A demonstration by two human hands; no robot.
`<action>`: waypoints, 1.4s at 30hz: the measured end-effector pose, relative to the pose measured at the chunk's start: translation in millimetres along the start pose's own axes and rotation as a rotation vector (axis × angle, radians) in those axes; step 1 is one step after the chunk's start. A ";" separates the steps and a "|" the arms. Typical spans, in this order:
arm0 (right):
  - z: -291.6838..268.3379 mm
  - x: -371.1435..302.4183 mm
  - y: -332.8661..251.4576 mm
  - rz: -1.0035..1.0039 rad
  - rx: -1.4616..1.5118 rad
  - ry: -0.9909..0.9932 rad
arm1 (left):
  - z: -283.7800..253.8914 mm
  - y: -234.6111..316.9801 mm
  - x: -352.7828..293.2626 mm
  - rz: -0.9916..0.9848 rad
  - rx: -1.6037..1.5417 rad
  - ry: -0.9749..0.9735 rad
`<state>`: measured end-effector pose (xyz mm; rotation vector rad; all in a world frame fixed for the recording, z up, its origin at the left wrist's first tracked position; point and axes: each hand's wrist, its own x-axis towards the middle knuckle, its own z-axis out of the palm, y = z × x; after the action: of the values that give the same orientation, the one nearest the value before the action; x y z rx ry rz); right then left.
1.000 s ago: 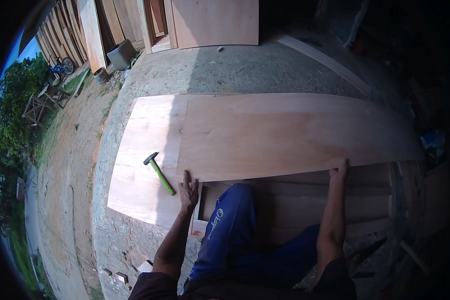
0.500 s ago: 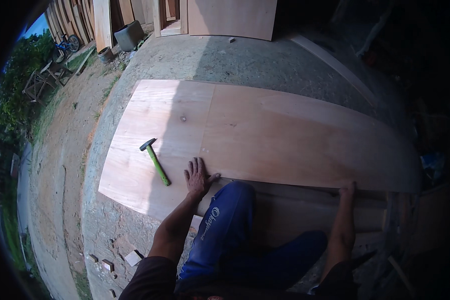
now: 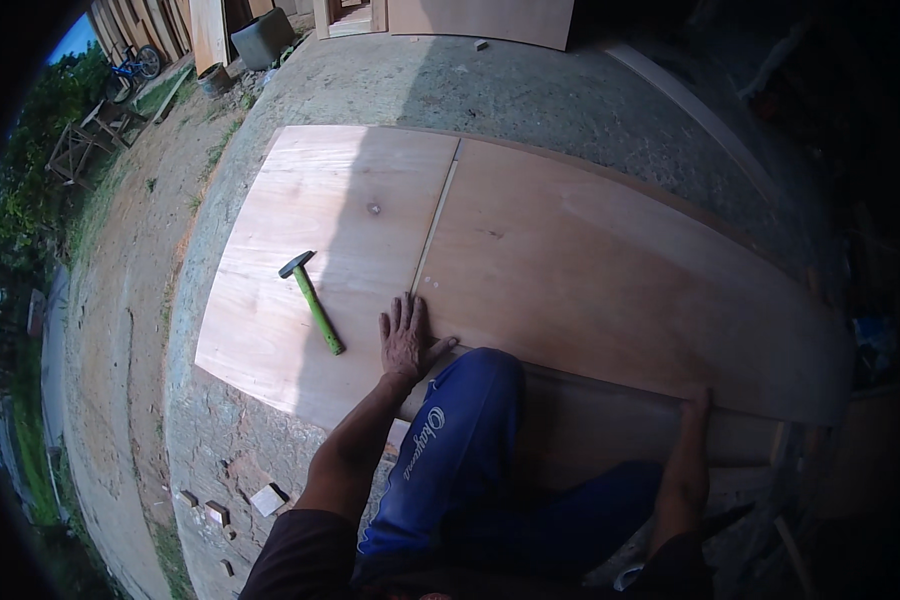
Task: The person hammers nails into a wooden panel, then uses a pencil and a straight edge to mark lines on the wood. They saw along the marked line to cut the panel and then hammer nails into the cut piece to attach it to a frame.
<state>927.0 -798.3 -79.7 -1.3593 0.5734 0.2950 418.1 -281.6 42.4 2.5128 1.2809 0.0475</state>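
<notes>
Two pale plywood sheets lie side by side. My left hand (image 3: pixel 404 340) rests flat with fingers spread, its fingertips by the seam and its palm on the left sheet (image 3: pixel 250 300). A narrow gap, wider at the far end, runs between that sheet and the larger right plywood sheet (image 3: pixel 590 270). At the near edge of the right sheet, my right hand (image 3: pixel 697 402) is closed on the edge; some of its fingers are hidden. To the left of my left hand, a hammer (image 3: pixel 315 305) with a green handle and dark head lies on the left sheet.
My knee in blue trousers (image 3: pixel 460 420) is bent against the sheets' near edge. Small wood offcuts (image 3: pixel 268 498) lie on the concrete at lower left. Far off stand a grey container (image 3: pixel 262 40) and leaning boards (image 3: pixel 480 18). A long strip (image 3: pixel 690 110) lies at far right.
The right sheet has turned, its right end coming nearer me, and a gap has opened at the seam. My left hand has shifted slightly toward the seam; my right hand keeps the edge.
</notes>
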 end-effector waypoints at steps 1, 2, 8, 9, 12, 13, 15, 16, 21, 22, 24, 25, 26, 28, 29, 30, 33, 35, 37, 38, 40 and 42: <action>-2.4 0.6 4.0 0.004 -0.006 -0.005 | 1.8 -0.7 -1.3 0.020 0.020 0.003; -6.0 1.1 5.5 0.005 -0.013 -0.002 | 3.4 -1.4 -3.0 0.040 0.041 0.005; -15.1 -8.9 11.5 0.018 -0.016 0.008 | 15.0 -10.4 -12.6 0.107 0.038 0.018; -13.4 -10.5 10.8 0.029 -0.027 0.007 | 16.7 -14.2 -15.6 0.122 0.040 0.017; -21.8 -13.0 4.1 0.024 -0.072 -0.024 | 21.6 -16.1 -23.3 0.240 0.021 0.042; -21.9 -15.4 4.2 0.009 -0.092 -0.064 | 22.0 -16.6 -24.1 0.252 0.036 0.042; -21.1 -18.8 4.6 0.003 -0.117 -0.070 | 22.2 -18.1 -25.0 0.280 0.068 0.040; -18.7 -21.1 2.6 0.007 -0.119 -0.039 | 23.1 -17.2 -24.5 0.288 0.046 0.041; -17.9 -23.8 1.5 0.016 -0.113 -0.013 | 24.0 -13.1 -23.4 0.266 -0.074 0.068; -11.0 -21.3 5.7 0.030 -0.110 -0.008 | 19.5 -15.6 -18.5 0.255 -0.086 0.049; -9.7 -12.6 7.6 0.025 -0.119 0.001 | 13.1 -16.4 -5.8 0.233 -0.121 0.003; -15.8 -5.7 6.4 0.007 -0.134 0.002 | 5.9 -9.5 5.6 0.200 -0.076 -0.083; -20.6 -3.0 8.2 -0.002 -0.156 0.004 | -5.3 -1.1 15.8 0.159 -0.027 -0.175; -18.1 -0.6 16.4 -0.014 -0.166 0.005 | -11.9 -0.2 26.6 0.134 0.001 -0.201; -13.6 -1.6 17.9 -0.020 -0.173 0.004 | -5.8 -5.5 24.2 0.154 -0.028 -0.140; -7.2 -1.7 16.7 -0.023 -0.167 -0.017 | -0.4 -10.1 26.6 0.178 -0.058 -0.079; 1.4 -18.9 11.0 -0.019 -0.179 0.023 | 10.5 -15.1 34.3 0.322 0.036 0.119; 10.1 -43.5 17.3 -0.002 -0.177 0.167 | 11.3 -13.9 40.3 0.331 0.079 0.036; -18.2 -64.2 1.2 0.003 -0.065 0.110 | 20.7 6.0 41.7 0.376 0.128 -0.044; -17.0 -79.8 6.7 -0.029 -0.011 0.087 | 20.3 11.9 40.1 0.419 0.185 -0.074; 19.6 -89.8 -0.7 -0.223 0.034 0.078 | 32.9 -5.7 34.1 0.336 0.210 -0.062; 90.4 -122.3 -23.7 -0.178 -0.035 0.146 | -2.4 0.8 22.3 0.187 0.231 -0.113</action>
<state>857.4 -699.8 16.0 -1.4633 0.5658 0.0619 431.7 -263.7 42.4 2.7798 1.0574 -0.2087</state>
